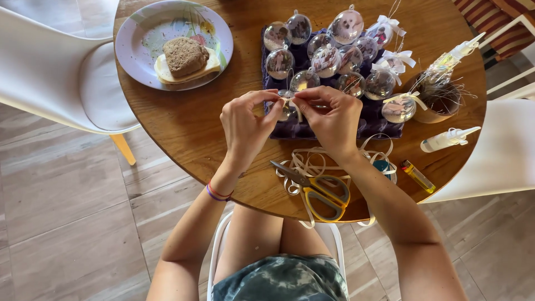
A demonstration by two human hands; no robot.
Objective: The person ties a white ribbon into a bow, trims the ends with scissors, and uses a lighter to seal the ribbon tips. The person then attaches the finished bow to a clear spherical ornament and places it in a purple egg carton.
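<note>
Tying ribbon on a clear ball
My left hand (245,125) and right hand (332,120) both pinch the white ribbon (290,102); I'd keep it taut over the clear ball (288,111).

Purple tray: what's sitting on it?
The purple tray holds clear baubles, some with white bows. The left hand and right hand pinch ribbon at one bauble, covering the tray's front middle.
</note>
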